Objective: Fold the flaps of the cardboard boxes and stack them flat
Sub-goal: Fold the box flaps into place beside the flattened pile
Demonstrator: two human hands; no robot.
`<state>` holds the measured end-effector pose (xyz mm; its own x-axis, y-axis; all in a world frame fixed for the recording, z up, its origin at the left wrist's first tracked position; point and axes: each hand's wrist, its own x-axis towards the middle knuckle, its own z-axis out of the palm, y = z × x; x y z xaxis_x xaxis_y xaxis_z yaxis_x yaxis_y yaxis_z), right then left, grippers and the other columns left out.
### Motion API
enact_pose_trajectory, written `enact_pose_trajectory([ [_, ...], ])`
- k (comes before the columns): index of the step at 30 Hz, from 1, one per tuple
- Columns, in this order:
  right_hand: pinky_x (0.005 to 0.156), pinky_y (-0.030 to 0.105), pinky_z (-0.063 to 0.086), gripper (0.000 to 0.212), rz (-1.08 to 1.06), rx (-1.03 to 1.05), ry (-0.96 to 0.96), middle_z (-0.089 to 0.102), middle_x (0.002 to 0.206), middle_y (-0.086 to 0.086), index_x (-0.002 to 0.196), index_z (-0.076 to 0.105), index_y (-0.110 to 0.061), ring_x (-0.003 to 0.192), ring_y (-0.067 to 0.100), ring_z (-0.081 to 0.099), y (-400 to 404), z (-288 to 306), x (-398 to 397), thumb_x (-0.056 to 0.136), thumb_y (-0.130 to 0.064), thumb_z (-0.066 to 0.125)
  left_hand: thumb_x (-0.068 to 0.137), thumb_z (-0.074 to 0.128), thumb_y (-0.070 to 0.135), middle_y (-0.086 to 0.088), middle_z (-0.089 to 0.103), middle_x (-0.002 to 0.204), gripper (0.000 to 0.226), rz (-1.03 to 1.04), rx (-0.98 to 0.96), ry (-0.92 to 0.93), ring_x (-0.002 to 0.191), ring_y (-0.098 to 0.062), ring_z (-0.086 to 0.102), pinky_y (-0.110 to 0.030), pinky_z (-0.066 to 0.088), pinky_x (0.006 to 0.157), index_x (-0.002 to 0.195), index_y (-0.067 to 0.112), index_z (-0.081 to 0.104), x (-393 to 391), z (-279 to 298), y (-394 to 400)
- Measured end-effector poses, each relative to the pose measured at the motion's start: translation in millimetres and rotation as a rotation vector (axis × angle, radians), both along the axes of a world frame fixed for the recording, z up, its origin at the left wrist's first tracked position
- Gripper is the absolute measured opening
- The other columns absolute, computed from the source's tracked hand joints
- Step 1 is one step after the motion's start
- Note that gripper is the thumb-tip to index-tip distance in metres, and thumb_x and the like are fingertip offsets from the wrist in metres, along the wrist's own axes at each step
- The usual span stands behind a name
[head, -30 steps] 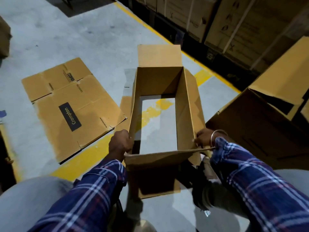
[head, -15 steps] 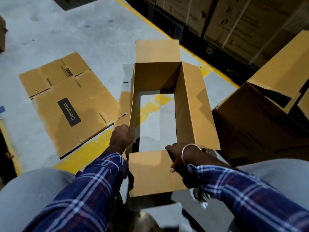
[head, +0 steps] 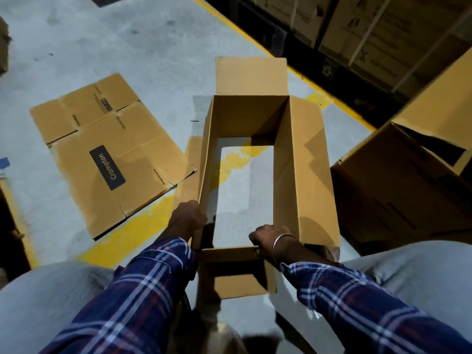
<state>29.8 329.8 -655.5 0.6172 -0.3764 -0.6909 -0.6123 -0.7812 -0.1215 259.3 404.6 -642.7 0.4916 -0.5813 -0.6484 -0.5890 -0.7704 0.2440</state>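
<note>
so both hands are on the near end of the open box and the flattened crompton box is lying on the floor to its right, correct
Not quite. The head view shows the flattened Crompton box lying on the floor to the left of the open box, not its right. The rest holds: the left hand grips the near left corner and the right hand grips the near end wall.

An open-ended cardboard box [head: 304,162] stands on the grey floor [head: 153,47], the left hand [head: 187,218] gripping its near left corner and the right hand [head: 268,238] curled over its near edge, beside a flattened Crompton box [head: 109,154]
</note>
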Motion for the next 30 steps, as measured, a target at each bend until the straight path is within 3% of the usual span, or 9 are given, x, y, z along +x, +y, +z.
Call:
enact_pose_trajectory([
  [3,0.087,0.035,0.054,0.047,-0.116,0.216,0.135,0.067,0.113,0.004,0.108,0.069,-0.022,0.103,0.027,0.066,-16.6,4.3,13.4,0.074,-0.05,0.086,0.095,0.061,0.024,-0.016,0.062,0.122,0.033,0.023,0.029,0.008,0.109,-0.035,0.064,-0.041,0.059,0.086,0.122,0.006,0.057,6.7,-3.0,0.9],
  [6,0.098,0.033,0.051,0.052,-0.204,0.31,0.052,0.071,0.119,0.005,0.118,0.073,-0.018,0.113,0.026,0.065,-52.2,11.8,32.5,0.081,-0.053,0.081,0.092,0.065,0.034,-0.016,0.062,0.123,0.042,0.065,0.069,-0.013,0.11,-0.036,0.064,-0.042,0.058,0.09,0.124,0.007,0.057,15.4,-5.8,4.3],
  [10,0.108,0.038,0.042,0.054,-0.341,-0.001,-0.265,0.058,0.14,0.014,0.137,0.06,-0.012,0.129,0.033,0.053,-125.2,13.5,61.7,0.096,-0.046,0.065,0.09,0.066,0.055,-0.013,0.061,0.123,0.056,0.139,0.062,-0.057,0.112,-0.036,0.062,-0.043,0.054,0.09,0.125,0.013,0.051,19.8,-13.5,-0.5],
  [13,0.109,0.044,0.041,0.058,-0.344,-0.209,-0.397,0.049,0.145,0.018,0.144,0.051,-0.008,0.133,0.038,0.047,-184.9,11.1,88.9,0.095,-0.037,0.064,0.092,0.065,0.053,-0.018,0.061,0.123,0.054,0.211,-0.044,-0.042,0.112,-0.041,0.061,-0.047,0.054,0.091,0.121,0.012,0.046,20.2,-26.7,-8.5],
  [19,0.124,0.045,0.021,0.088,-0.286,-0.327,-0.399,0.012,0.169,0.009,0.161,0.019,-0.013,0.155,0.03,0.012,-300.3,10.8,144.0,0.093,-0.034,0.07,0.095,0.066,0.045,-0.019,0.064,0.121,0.048,0.341,-0.201,0.01,0.111,-0.041,0.061,-0.044,0.051,0.085,0.123,0.01,0.05,22.6,-53.8,-23.8],
  [21,0.125,0.048,0.018,0.092,-0.301,-0.377,-0.389,0.006,0.17,0.007,0.162,0.016,-0.016,0.156,0.03,0.008,-331.8,9.5,162.6,0.092,-0.035,0.072,0.094,0.068,0.045,-0.015,0.064,0.131,0.055,0.352,-0.264,0.045,0.114,-0.038,0.061,-0.046,0.051,0.091,0.136,0.013,0.05,27.3,-64.6,-17.8],
  [24,0.124,0.057,0.016,0.098,-0.366,-0.407,-0.304,0.0,0.171,0.002,0.162,0.013,-0.023,0.156,0.032,0.001,-368.7,-3.4,176.9,0.089,-0.041,0.075,0.092,0.072,0.048,-0.002,0.049,0.155,0.081,0.378,-0.324,0.153,0.133,-0.031,0.054,-0.049,0.046,0.107,0.16,0.029,0.033,35.6,-76.5,-6.0],
  [27,0.12,0.065,0.012,0.102,-0.394,-0.358,-0.249,0.006,0.17,-0.001,0.16,0.014,-0.032,0.156,0.035,-0.001,-386.1,-26.5,177.6,0.083,-0.046,0.08,0.092,0.073,0.044,0.005,0.045,0.158,0.083,0.46,-0.332,0.237,0.134,-0.029,0.053,-0.047,0.045,0.108,0.161,0.041,0.027,35.6,-80.6,-1.4],
  [30,0.119,0.066,0.016,0.087,-0.435,-0.383,-0.318,0.029,0.158,0.007,0.152,0.031,-0.03,0.151,0.037,0.017,-390.2,-43.6,183.9,0.082,-0.043,0.081,0.096,0.069,0.039,0.005,0.048,0.156,0.071,0.584,-0.399,0.249,0.134,-0.028,0.052,-0.046,0.044,0.11,0.158,0.042,0.034,23.0,-80.4,-8.9],
])
